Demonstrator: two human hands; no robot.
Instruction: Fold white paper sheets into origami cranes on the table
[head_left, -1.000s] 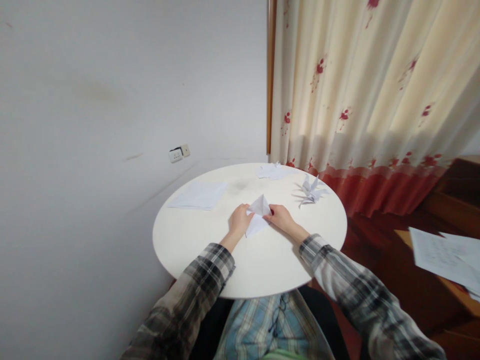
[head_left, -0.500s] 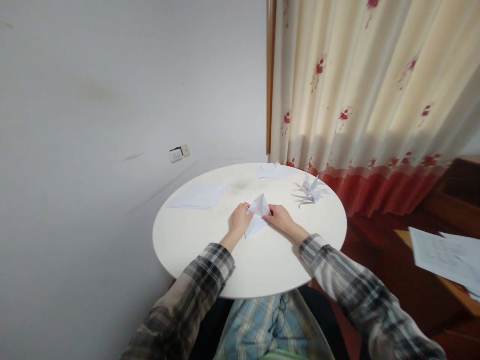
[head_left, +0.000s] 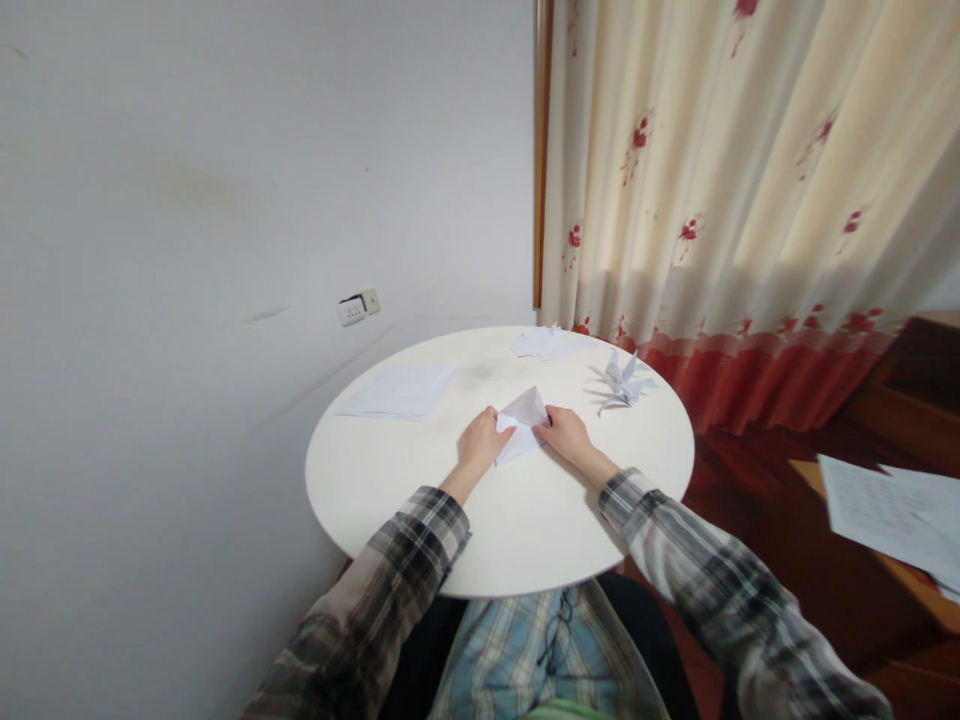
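Note:
Between my hands is a piece of folded white paper (head_left: 526, 408), creased, with one pointed flap raised at the far side and a lower part toward me. My left hand (head_left: 480, 440) pinches its left edge, thumb on top. On the right edge, my right hand (head_left: 566, 435) grips it between thumb and fingers. The paper is just over the middle of the white round table (head_left: 405, 480). Parts of the fingers are hidden behind the paper.
A stack of white paper sheets (head_left: 401, 390) lies at the table's left. Folded paper cranes (head_left: 624, 380) sit at the right, and more white paper (head_left: 547, 343) is at the far edge. Printed sheets (head_left: 889, 515) lie on a wooden surface at right. A wall rises on the left.
The folded paper has tilted and shifted slightly right, and its lower part reaches less far toward me. Both thumbs have moved a little; the hands still grip its sides.

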